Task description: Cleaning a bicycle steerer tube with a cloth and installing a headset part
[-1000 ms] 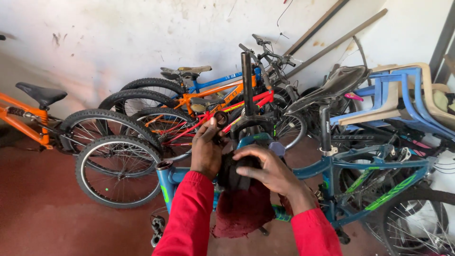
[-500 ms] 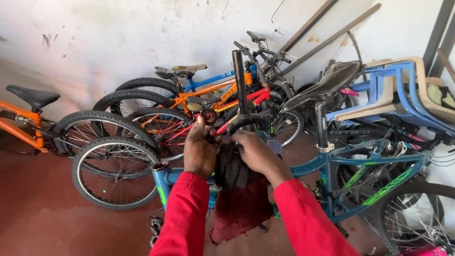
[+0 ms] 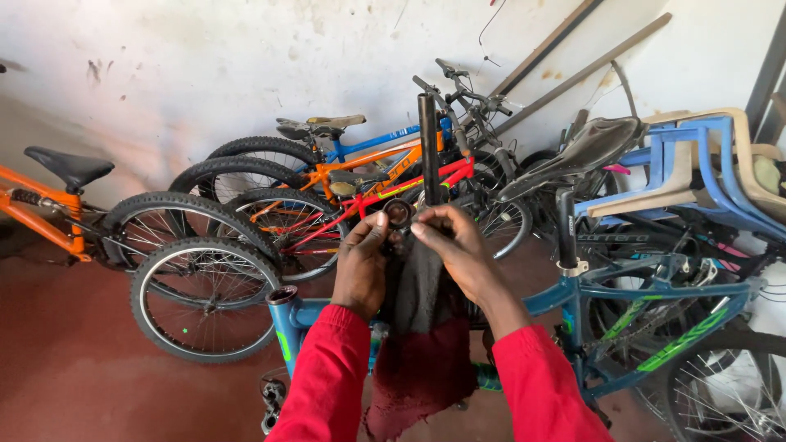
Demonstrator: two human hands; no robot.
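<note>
My left hand (image 3: 361,263) and my right hand (image 3: 453,244) are raised together in front of me, both in red sleeves. Between the fingertips sits a small dark ring-shaped bicycle part (image 3: 399,213). A dark cloth (image 3: 416,288), grey above and maroon below, hangs from both hands. Just behind the part a black steerer tube (image 3: 428,147) stands upright. Below my hands lies a blue bicycle frame (image 3: 630,290) with green markings; its open head tube (image 3: 283,296) is at the left.
Several bicycles lean on the white wall: an orange one (image 3: 49,217) at left, orange, red and blue ones (image 3: 360,164) behind. A loose wheel (image 3: 206,299) stands at left. Stacked plastic chairs (image 3: 696,168) are at right. Metal bars (image 3: 573,78) lean in the corner.
Both hands have risen with the cloth and drawn closer together. The small ring-shaped part now sits at my fingertips in front of the black tube.
</note>
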